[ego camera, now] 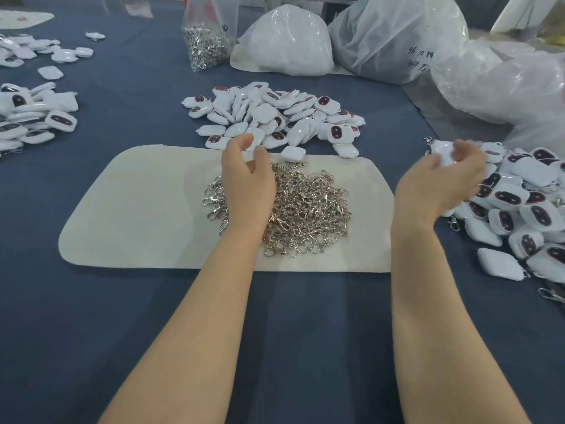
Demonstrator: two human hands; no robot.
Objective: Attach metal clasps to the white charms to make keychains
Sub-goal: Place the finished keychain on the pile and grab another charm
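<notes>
A white charm (444, 155) is gripped in the right hand (440, 182) at centre right, above a heap of charms (519, 209). The left hand (247, 179) is held loosely curled, nothing seen in it, over the metal clasps (305, 209) on the beige mat (137, 209). The charm is judged light, rigid and slick, best pinched by its edges; the clasps look prone to tangling. 1 pile of loose charms (275, 114) lies beyond the mat, and plastic bags (397, 35) crowd the upper right.

Single head-worn wide-angle view, taken from the person's own eye position and facing forward and steeply down onto the worktop (153, 332) at close range. Both forearms enter from the bottom margin, the left hand (247, 185) reaching near the centre and the right hand (440, 182), gripping a white charm (444, 153), toward the right margin. Plastic bags (287, 41) on the far part of the worktop bound the top of the frame.
</notes>
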